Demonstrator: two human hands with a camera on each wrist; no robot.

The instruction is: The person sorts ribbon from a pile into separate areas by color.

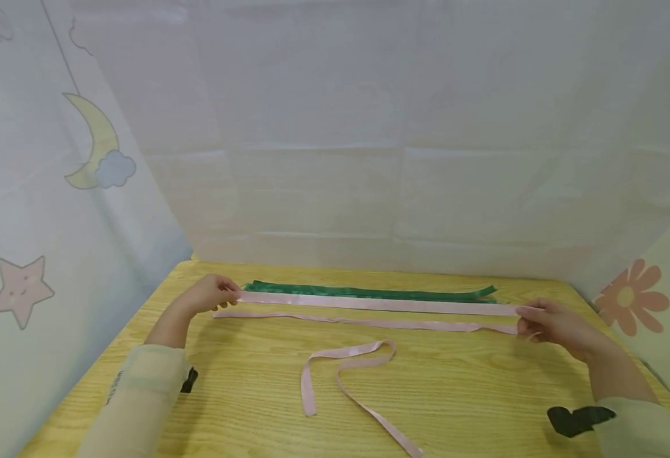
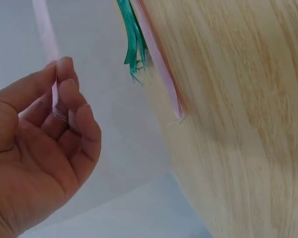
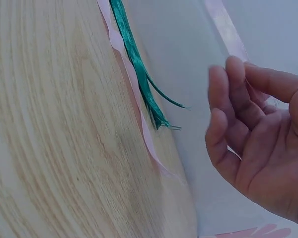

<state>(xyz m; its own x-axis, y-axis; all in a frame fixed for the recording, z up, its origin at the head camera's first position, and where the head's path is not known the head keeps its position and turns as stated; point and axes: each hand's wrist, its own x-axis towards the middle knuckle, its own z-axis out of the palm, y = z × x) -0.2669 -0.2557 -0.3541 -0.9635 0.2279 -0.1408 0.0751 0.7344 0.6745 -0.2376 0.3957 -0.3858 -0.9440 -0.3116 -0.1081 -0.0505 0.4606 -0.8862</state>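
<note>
A pink ribbon (image 1: 377, 304) is stretched nearly straight between both hands, raised off the table. My left hand (image 1: 216, 293) pinches its left end between thumb and fingertips; in the left wrist view a short frayed tail hangs inside the fingers. At the other end, my right hand (image 1: 546, 321) pinches the ribbon between thumb and index finger. Behind it, green ribbons (image 1: 369, 292) lie lengthwise across the table, their frayed ends showing in both wrist views. A second pink ribbon (image 1: 335, 320) lies in front of the green ones, slightly wavy.
Nearer the front, another pink ribbon (image 1: 349, 366) lies in a loose bend on the wooden table (image 1: 243, 394). A pale hanging sheet (image 1: 312, 191) rises behind the table's back edge, with printed side panels (image 1: 43, 222) left and right.
</note>
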